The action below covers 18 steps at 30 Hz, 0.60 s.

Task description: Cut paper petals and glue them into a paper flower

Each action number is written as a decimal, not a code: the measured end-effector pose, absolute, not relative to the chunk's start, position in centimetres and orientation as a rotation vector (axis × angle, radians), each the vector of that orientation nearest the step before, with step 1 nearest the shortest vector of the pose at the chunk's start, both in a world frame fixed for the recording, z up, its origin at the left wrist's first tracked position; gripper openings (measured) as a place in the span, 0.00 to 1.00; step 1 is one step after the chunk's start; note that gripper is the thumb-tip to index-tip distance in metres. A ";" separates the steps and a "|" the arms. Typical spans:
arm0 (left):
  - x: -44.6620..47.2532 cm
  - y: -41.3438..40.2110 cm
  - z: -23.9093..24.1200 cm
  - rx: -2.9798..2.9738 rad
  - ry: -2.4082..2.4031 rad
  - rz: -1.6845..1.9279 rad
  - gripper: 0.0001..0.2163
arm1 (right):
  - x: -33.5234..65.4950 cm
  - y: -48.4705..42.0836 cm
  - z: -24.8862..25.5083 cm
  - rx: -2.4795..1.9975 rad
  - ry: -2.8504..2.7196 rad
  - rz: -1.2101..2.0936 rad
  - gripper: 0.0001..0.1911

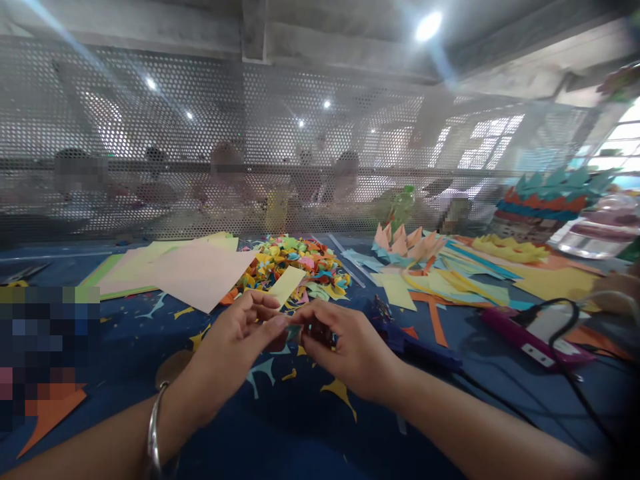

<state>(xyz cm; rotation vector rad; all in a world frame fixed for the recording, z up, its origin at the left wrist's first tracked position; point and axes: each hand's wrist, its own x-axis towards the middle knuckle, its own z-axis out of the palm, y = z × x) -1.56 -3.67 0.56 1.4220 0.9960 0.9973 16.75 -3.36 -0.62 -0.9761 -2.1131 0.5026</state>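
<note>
My left hand (245, 343) and my right hand (347, 347) meet in front of me, fingertips pinched together. Between them shows a small bit of light blue paper (293, 331), mostly hidden by the fingers. Just beyond the fingertips a pale yellow paper strip (289, 287) slants upward; whether a finger touches it I cannot tell. Behind lies a heap of colourful paper scraps (300, 257). Below the hands, light blue cut-out scraps (263, 373) and a yellow scrap (341, 395) lie on the dark blue table (300, 440).
Large pastel sheets (195, 270) lie left of the heap. To the right are a blue glue gun (425, 351) with a cord, a purple power strip (537, 340), folded peach paper points (407, 241) and paper strips. A person's hand (617, 293) shows at the right edge. Perforated mesh (175, 153) stands behind.
</note>
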 end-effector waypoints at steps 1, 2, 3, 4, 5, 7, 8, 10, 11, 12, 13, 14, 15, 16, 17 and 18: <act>-1.6 -3.5 0.6 1.368 1.006 0.974 0.12 | 16.7 -3.4 -0.6 -0.979 -2.124 0.501 0.10; -1.6 -3.4 0.6 1.328 1.013 0.949 0.11 | 16.6 -3.4 -0.6 -0.977 -2.136 0.496 0.10; -1.6 -3.3 0.6 1.302 1.019 0.929 0.09 | 16.6 -3.5 -0.6 -0.971 -2.145 0.486 0.10; -1.6 -3.3 0.7 1.291 1.022 0.922 0.08 | 16.5 -3.5 -0.7 -0.960 -2.152 0.471 0.11; -1.7 -3.3 0.7 1.292 1.026 0.919 0.08 | 16.5 -3.5 -0.7 -0.948 -2.162 0.456 0.11; -1.7 -3.2 0.8 1.311 1.034 0.901 0.08 | 16.4 -3.5 -0.7 -0.924 -2.185 0.430 0.11; -1.7 -3.2 0.8 1.320 1.032 0.891 0.08 | 16.4 -3.6 -0.7 -0.909 -2.199 0.418 0.11; -1.7 -3.2 0.9 1.309 1.021 0.883 0.08 | 16.4 -3.6 -0.7 -0.890 -2.233 0.397 0.11; -1.6 -3.2 0.9 1.287 1.018 0.882 0.09 | 16.4 -3.7 -0.7 -0.884 -2.248 0.389 0.11; -1.6 -3.1 0.9 1.260 1.014 0.879 0.09 | 16.4 -3.7 -0.7 -0.876 -2.260 0.385 0.10; -1.6 -3.1 1.0 1.231 1.012 0.872 0.09 | 16.4 -3.8 -0.7 -0.870 -2.272 0.388 0.10; -1.5 -3.1 1.1 1.207 1.016 0.860 0.09 | 16.4 -3.9 -0.6 -0.863 -2.283 0.398 0.10; -1.5 -3.1 1.1 1.192 1.024 0.845 0.08 | 16.3 -3.9 -0.6 -0.854 -2.291 0.410 0.10; -1.6 -3.1 1.2 1.188 1.036 0.831 0.08 | 16.3 -4.0 -0.5 -0.844 -2.298 0.420 0.11; -1.6 -3.0 1.3 1.193 1.050 0.821 0.08 | 16.3 -4.0 -0.5 -0.839 -2.304 0.427 0.11; -1.7 -3.0 1.3 1.208 1.060 0.816 0.08 | 16.3 -4.0 -0.5 -0.837 -2.309 0.431 0.11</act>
